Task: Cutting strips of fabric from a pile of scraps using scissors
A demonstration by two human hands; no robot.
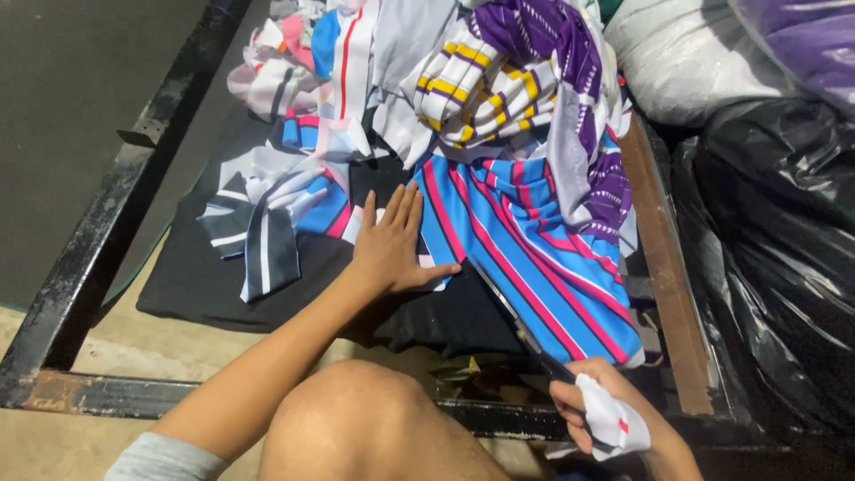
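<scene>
We have one view only — a camera worn on the head, tilted steeply down and slightly forward over our own lap. It sits close: our bare knee (pixel 356 419) fills the bottom centre of the frame, and both forearms enter from the lower edge. The left hand (pixel 392 245) lies near the middle of the picture, the right hand (pixel 592 414) low at the right. Ahead of us the view takes in the dark surface (pixel 205 285) inside a black metal frame (pixel 89 258) — the floor shows at far left, black bags (pixel 775 258) at right. No second view shares the scene.
</scene>
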